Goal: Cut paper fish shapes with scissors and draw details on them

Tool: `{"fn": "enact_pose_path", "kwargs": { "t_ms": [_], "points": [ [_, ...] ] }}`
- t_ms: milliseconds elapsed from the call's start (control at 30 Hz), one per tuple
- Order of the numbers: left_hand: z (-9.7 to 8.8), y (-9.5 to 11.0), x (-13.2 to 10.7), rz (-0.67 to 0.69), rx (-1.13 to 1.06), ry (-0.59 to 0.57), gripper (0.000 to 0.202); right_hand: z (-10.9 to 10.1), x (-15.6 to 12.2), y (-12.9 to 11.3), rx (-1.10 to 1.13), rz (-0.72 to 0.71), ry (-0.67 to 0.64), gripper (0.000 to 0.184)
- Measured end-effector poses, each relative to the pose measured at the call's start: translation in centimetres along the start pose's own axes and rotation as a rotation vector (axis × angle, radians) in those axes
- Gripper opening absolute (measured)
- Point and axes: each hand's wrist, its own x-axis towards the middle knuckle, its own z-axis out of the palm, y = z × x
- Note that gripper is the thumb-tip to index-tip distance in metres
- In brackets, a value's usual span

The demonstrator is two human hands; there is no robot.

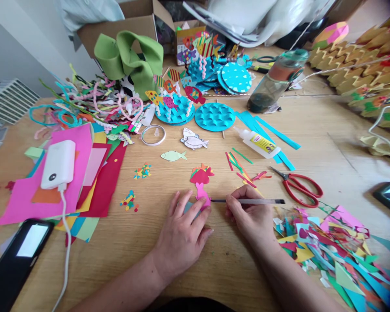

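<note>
My left hand [186, 232] lies palm down with its fingers spread. Its fingertips press on a pink paper fish [201, 193] and a grey-blue paper piece [189, 209] partly hidden beneath them. In a pinch, my right hand [251, 214] holds a slim pen [263, 201], its dark tip touching or close to the pink fish's right edge. Just above lie stacked paper fish cutouts [201, 174], the top one red. Farther up are a light green paper fish [173, 155] and white fish cutouts with dark outlines [194, 139].
Red-handled scissors [302, 189], a glue bottle [260, 144] and paper scraps [331, 247] lie on the right. Coloured paper sheets [112, 186], a white power bank [59, 164] and a phone [22, 255] are at left. Blue textured discs [214, 116] and a water bottle [276, 82] stand behind.
</note>
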Motion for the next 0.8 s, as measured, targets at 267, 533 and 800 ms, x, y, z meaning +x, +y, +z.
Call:
{"fn": "enact_pose_path", "kwargs": {
  "t_ms": [267, 533, 800],
  "points": [
    [0.01, 0.02, 0.01, -0.002, -0.004, 0.001, 0.038, -0.01, -0.05, -0.21, 0.002, 0.007, 0.009, 0.017],
    [-0.04, 0.03, 0.04, -0.003, 0.004, -0.003, 0.038, -0.07, -0.07, -0.28, -0.026, -0.014, 0.003, 0.018],
    [-0.01, 0.00, 0.02, 0.005, 0.001, 0.003, 0.038, -0.17, -0.16, 0.22, 0.019, -0.025, 0.014, 0.020]
  ]
}}
